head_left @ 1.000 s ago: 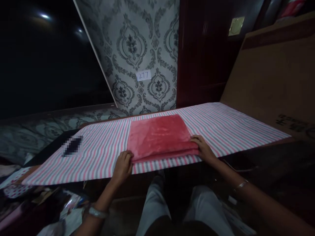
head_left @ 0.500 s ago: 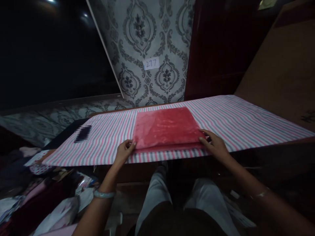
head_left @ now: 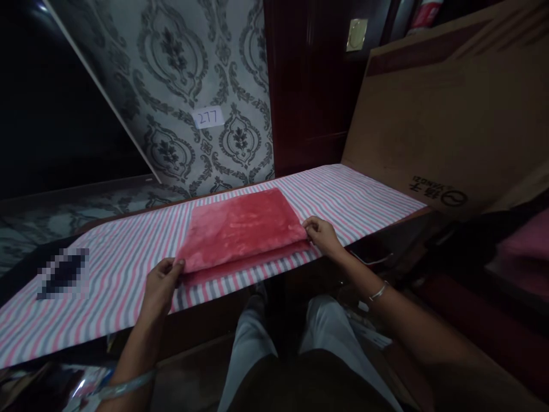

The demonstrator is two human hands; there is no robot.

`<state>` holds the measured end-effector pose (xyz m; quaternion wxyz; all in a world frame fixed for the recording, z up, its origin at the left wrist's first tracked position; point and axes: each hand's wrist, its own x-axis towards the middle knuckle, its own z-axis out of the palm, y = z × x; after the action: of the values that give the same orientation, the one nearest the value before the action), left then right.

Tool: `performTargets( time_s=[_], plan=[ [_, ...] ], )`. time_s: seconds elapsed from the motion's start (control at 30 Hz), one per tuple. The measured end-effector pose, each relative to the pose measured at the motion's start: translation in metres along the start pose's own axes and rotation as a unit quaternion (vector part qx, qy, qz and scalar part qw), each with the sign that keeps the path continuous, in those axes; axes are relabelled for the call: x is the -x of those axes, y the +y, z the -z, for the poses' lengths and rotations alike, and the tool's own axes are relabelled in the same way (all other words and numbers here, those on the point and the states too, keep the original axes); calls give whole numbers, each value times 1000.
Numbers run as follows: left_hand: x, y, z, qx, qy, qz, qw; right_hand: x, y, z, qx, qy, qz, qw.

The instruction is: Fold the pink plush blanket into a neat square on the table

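A folded red plush cloth (head_left: 244, 226) lies on a pink, grey and white striped sheet (head_left: 128, 252) that covers a long table. Its upper layer is pinched at both front corners. My left hand (head_left: 162, 277) grips the near left corner between thumb and fingers. At the near right corner, my right hand (head_left: 321, 233) is closed on the edge of the same cloth. A lower layer of the cloth shows below the front edge of the upper one.
A cardboard box (head_left: 441, 114) stands at the table's right end. Behind is patterned wallpaper with a paper label (head_left: 209, 117) reading 277. A dark screen (head_left: 60, 109) rises at the left, and a pixelated dark patch (head_left: 64, 273) lies on the sheet.
The view has turned to the right, so the cloth and table sit further left and more of the box shows. Both hands still grip the cloth's front corners.
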<state>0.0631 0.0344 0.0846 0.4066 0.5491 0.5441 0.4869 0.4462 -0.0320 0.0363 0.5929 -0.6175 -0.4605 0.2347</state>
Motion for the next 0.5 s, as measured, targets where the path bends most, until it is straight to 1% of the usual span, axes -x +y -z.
performTargets(
  time_s=[0.07, 0.13, 0.17, 0.23, 0.3, 0.43, 0.5],
  plan=[
    [1, -5, 0, -3, 1, 16, 1000, 4, -1, 1, -35, -11, -35, 999],
    [2, -12, 0, -7, -14, 45, 999, 9, -1, 3, -49, -24, -70, 996],
    [2, -15, 1, -8, -22, 53, 998, 11, -2, 4, -51, -32, -78, 995],
    [1, -21, 3, -3, -37, 57, 998, 15, -4, 6, -48, -47, -62, 996],
    [-2, -23, 7, 8, -58, 68, 996, 17, -5, 7, -30, -44, -30, 998],
    [-10, -23, 17, 64, -108, 154, 980, 20, -5, 5, 15, 17, 12, 1000],
    [-12, -23, 22, 91, -150, 161, 971, 22, -1, 3, 22, 36, 25, 999]
  ],
)
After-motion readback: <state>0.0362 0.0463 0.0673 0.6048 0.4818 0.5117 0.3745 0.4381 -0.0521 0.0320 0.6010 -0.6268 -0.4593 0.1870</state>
